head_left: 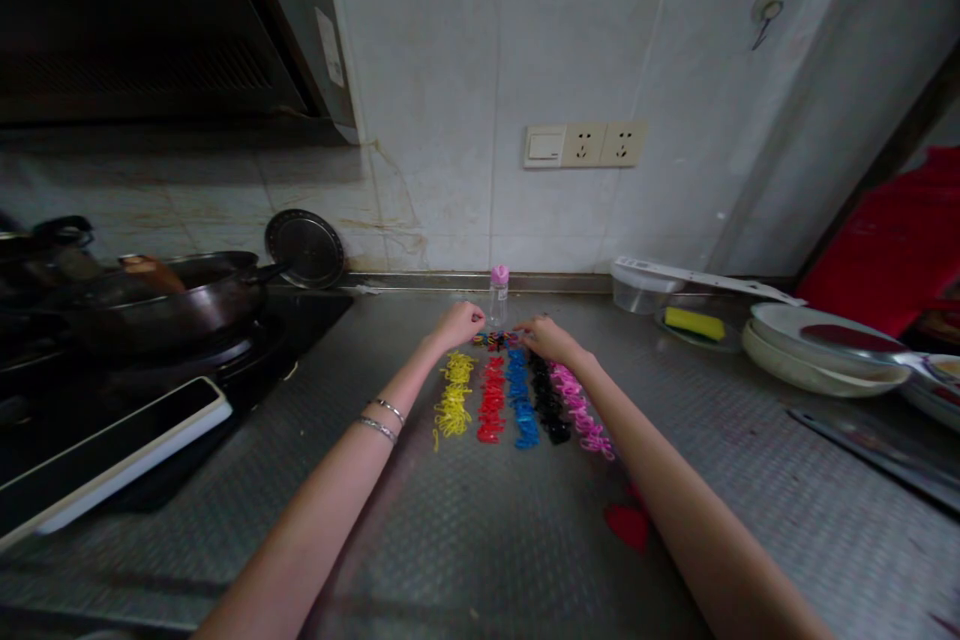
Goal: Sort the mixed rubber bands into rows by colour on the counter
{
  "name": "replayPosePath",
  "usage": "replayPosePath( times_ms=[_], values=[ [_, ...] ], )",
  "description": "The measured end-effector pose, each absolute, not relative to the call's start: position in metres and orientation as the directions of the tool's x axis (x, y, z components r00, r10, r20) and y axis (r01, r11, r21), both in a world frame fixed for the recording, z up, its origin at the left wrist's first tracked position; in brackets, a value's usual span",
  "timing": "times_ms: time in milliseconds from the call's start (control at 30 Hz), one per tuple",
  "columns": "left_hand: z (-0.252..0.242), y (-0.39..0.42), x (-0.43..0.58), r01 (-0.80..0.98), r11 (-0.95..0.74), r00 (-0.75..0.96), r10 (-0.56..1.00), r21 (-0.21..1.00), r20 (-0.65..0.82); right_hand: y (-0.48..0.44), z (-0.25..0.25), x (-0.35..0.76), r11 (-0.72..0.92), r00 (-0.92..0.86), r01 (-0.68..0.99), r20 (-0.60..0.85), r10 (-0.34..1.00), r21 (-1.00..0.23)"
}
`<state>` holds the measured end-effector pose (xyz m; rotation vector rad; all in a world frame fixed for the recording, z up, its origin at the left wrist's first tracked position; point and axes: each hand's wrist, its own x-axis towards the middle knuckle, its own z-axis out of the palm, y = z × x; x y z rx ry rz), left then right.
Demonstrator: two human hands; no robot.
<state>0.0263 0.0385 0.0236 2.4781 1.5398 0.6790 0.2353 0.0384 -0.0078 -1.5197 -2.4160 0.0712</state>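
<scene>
Small rubber bands lie sorted in rows by colour: yellow bands (454,400), red bands (491,400), blue bands (522,400), black bands (550,405) and pink bands (581,412). A short crosswise row of mixed-colour bands (495,341) lies behind them. My left hand (457,325) is at that row's left end, its fingers curled together; whatever is between them is too small to make out. At the right end, my right hand (553,336) reaches over the bands with fingers stretched out. A clear bottle with a pink cap (499,295) stands upright just behind.
On the left a pan (180,305) sits on the black stove, with a long white-edged object (135,450) before it. To the right are a plastic tub (645,290), a yellow sponge (694,324), stacked bowls (817,365) and a knife-like blade (877,455). A red piece (627,525) lies near my right forearm.
</scene>
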Motion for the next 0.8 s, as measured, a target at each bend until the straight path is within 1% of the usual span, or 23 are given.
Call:
replayPosePath(
  times_ms=[333, 667, 800],
  values=[
    [0.025, 0.036, 0.021, 0.799, -0.43, 0.34, 0.899, 0.421, 0.274, 0.027, -0.003, 0.229, 0.352, -0.319, 0.923, 0.204, 0.926, -0.154],
    [0.012, 0.049, 0.015, 0.791, -0.462, 0.379, 0.885, 0.401, 0.272, 0.026, -0.005, 0.223, 0.343, -0.312, 0.931, 0.213, 0.926, -0.125],
    [0.008, 0.054, 0.012, 0.795, -0.455, 0.386, 0.89, 0.403, 0.243, 0.026, -0.005, 0.221, 0.343, -0.318, 0.932, 0.191, 0.928, -0.115]
  ],
)
